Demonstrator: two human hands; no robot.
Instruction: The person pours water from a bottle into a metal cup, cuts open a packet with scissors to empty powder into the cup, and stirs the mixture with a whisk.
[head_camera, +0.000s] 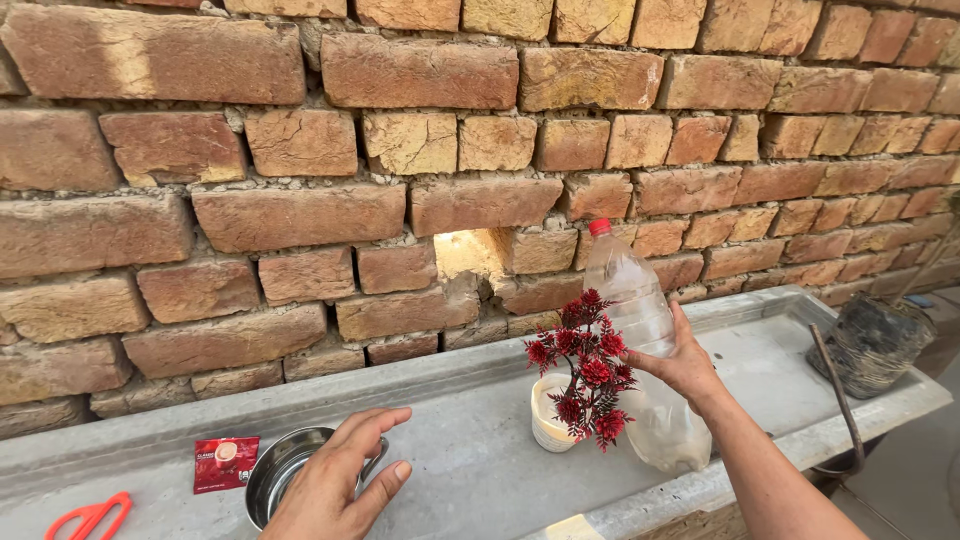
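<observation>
My right hand (686, 366) grips a clear plastic bottle (632, 300) with a red cap, standing tilted on the grey stone ledge (470, 440). Just left of the bottle stands a small white pot (547, 425) holding a plant with dark red spiky flowers (588, 375). My left hand (340, 485) rests over the rim of a steel bowl (275, 480) at the ledge's front left, fingers spread and curved; it covers the bowl's right side.
A rough brick wall (450, 150) backs the ledge. A small red sachet (225, 463) and orange-handled scissors (88, 516) lie at the left. A dark woven basket (872, 340) with a curved metal handle sits at the ledge's right end.
</observation>
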